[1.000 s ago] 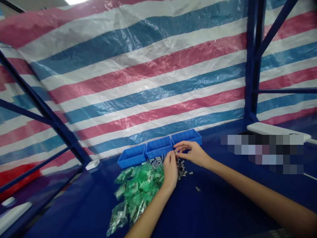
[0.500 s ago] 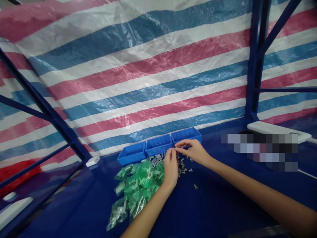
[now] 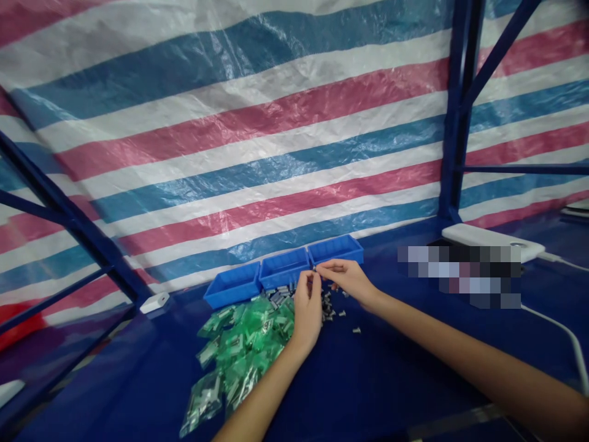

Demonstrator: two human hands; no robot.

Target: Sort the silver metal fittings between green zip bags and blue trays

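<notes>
My left hand and my right hand meet fingertip to fingertip just in front of three blue bins. Both hands pinch a small metal part between them. Under the hands lies a heap of small grey metal screws. A pile of small green plastic bags lies to the left of my left forearm. One loose screw lies apart on the blue table top.
A striped red, white and blue tarp closes the back behind a blue metal frame. A white box with a cable sits at right. A small white object lies at the left post.
The view has shifted a little, so everything sits further left and up. My hands stay together at the screw heap, fingertips now closer.
</notes>
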